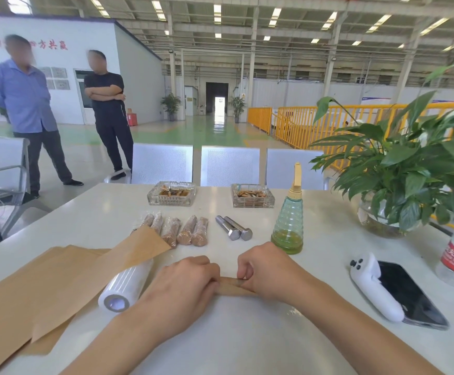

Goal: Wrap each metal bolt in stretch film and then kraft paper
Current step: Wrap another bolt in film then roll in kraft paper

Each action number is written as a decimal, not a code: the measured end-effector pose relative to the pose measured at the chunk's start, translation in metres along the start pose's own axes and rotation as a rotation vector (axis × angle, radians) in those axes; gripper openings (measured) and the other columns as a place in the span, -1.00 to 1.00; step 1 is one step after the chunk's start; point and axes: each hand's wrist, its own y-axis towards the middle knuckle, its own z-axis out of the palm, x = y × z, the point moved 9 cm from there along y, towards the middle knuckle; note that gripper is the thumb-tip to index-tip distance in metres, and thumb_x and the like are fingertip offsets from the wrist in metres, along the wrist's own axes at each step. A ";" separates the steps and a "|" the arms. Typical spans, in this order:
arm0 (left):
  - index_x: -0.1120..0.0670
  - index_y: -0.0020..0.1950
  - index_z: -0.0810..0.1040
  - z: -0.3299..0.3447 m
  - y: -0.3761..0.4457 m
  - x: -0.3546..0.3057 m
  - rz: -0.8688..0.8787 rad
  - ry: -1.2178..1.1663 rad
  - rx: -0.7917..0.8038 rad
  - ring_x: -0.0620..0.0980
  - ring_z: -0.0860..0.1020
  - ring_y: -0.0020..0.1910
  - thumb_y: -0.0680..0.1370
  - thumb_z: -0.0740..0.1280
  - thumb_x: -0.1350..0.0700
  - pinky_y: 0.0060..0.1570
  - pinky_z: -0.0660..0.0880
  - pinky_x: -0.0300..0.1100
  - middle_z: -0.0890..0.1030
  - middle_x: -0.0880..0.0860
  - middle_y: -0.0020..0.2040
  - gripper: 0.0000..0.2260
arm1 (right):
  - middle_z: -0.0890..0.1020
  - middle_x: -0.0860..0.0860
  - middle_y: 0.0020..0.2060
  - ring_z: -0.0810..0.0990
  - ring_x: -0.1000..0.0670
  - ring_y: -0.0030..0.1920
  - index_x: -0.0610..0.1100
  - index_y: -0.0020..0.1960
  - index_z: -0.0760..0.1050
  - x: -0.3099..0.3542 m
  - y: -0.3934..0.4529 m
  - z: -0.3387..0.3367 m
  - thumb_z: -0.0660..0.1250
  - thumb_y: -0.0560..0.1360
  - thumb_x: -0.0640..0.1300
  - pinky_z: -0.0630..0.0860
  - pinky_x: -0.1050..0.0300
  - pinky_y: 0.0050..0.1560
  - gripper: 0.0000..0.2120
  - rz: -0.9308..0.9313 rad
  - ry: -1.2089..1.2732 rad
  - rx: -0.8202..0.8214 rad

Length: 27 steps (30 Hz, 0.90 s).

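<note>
At bench centre, a brown kraft-paper-wrapped bolt [231, 286] is gripped by both hands [186, 280] [267, 272], kraft step in hand; end folds probably needed next, two bare steel bolts [234, 228] left.

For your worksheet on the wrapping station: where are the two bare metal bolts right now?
In the head view, the two bare metal bolts lie side by side on the white table, between the wrapped bolts on their left and the green spray bottle.
</note>
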 end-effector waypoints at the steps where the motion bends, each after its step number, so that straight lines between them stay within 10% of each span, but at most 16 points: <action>1: -0.09 0.06 0.49 0.000 0.001 0.002 -0.012 -0.031 -0.002 -0.08 0.52 0.00 0.65 0.15 -0.04 -0.12 0.45 -0.10 0.49 -0.14 0.01 -0.86 | 0.67 0.02 -0.04 0.64 0.02 -0.02 0.08 -0.15 0.66 -0.001 0.001 0.000 0.53 0.45 0.07 0.59 0.18 0.03 -0.90 0.005 0.000 0.021; 11: -0.10 0.00 0.56 -0.002 0.009 0.016 -0.115 -0.109 -0.020 -0.04 0.52 -0.09 0.60 0.22 -0.02 -0.06 0.52 -0.04 0.55 -0.10 -0.22 -0.88 | 0.39 0.01 -0.43 0.37 0.00 -0.37 -0.11 -0.42 0.40 -0.003 0.004 -0.008 0.15 0.32 0.52 0.36 0.06 -0.30 -0.34 0.051 -0.020 0.146; 18: -0.16 0.05 0.58 0.002 0.016 0.029 -0.175 -0.141 -0.038 -0.09 0.54 -0.11 0.58 0.23 0.05 -0.07 0.53 -0.07 0.62 -0.14 -0.21 -0.83 | 0.47 0.06 -0.39 0.38 0.08 -0.32 -0.02 -0.41 0.49 -0.006 0.003 -0.011 0.32 0.47 -0.03 0.33 0.20 -0.34 -0.72 0.024 0.033 0.143; 27: -0.18 0.14 0.53 0.009 0.017 0.033 -0.187 -0.116 -0.106 -0.03 0.52 -0.04 0.63 0.20 0.03 -0.11 0.47 -0.09 0.48 -0.12 -0.22 -0.82 | 0.61 0.13 -0.17 0.56 0.08 -0.10 0.14 -0.12 0.60 -0.025 -0.003 0.003 0.27 0.51 -0.05 0.44 0.14 -0.19 -0.84 0.118 0.173 -0.086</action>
